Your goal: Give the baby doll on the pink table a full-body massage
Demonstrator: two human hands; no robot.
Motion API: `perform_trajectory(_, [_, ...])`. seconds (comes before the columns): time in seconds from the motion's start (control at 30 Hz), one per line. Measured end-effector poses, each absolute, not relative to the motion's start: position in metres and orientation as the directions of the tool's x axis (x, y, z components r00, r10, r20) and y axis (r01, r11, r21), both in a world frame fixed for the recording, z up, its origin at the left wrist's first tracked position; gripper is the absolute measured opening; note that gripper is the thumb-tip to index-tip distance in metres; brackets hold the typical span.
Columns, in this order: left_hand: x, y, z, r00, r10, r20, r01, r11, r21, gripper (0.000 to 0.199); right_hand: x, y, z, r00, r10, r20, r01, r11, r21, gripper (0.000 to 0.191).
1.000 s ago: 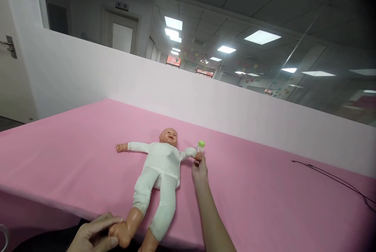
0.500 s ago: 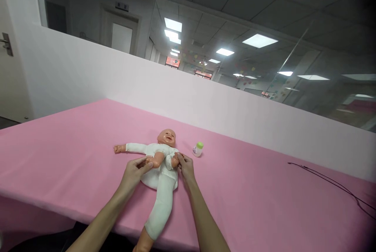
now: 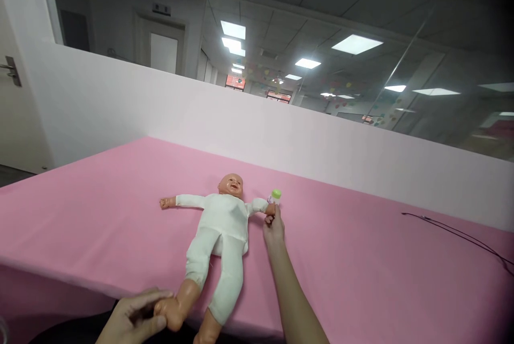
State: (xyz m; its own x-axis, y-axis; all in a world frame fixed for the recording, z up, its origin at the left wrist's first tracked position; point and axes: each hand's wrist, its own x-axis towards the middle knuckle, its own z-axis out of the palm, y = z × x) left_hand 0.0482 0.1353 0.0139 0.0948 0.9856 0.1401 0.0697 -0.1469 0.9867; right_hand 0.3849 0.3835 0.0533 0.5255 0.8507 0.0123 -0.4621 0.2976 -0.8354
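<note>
A baby doll (image 3: 224, 221) with a white cloth body lies on its back, head toward the wall and legs reaching the table's near edge. My left hand (image 3: 138, 314) pinches the doll's foot on the left side, at the table edge. On the other side my right hand (image 3: 274, 226) grips the doll's small hand, whose arm is stretched out to the right. Just behind that grip stands a small clear bottle with a green lid (image 3: 276, 194), its lower part hidden by the doll's hand and my fingers.
Pink cloth covers the table (image 3: 345, 258), which meets a low white wall (image 3: 249, 124) with a window above. A thin black cable (image 3: 453, 234) lies on the right side. A door (image 3: 20, 103) is at the far left.
The doll's bent leg has come down straight toward me with my left hand. Its arm, folded over the body before, is now spread out to the right with my right hand.
</note>
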Motion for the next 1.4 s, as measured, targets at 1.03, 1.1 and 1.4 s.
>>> perform_trajectory(1.03, [0.061, 0.199, 0.054, 0.022, 0.978, 0.207, 0.027, -0.208, 0.978, 0.034, 0.351, 0.359, 0.06, 0.09, 0.982, 0.169, -0.286, 0.188, -0.94, 0.049])
perform_trajectory(1.1, [0.079, 0.227, 0.066, -0.026, 0.974, 0.224, -0.02, -0.224, 0.974, 0.038, 0.348, 0.356, 0.055, -0.019, 0.979, 0.204, -0.172, 0.198, -0.965, 0.048])
perform_trajectory(1.4, [0.103, 0.252, 0.065, -0.107, 0.952, 0.286, 0.004, -0.287, 0.958, 0.042, 0.348, 0.359, 0.055, 0.213, 0.965, 0.15, -0.295, 0.21, -0.932, 0.051])
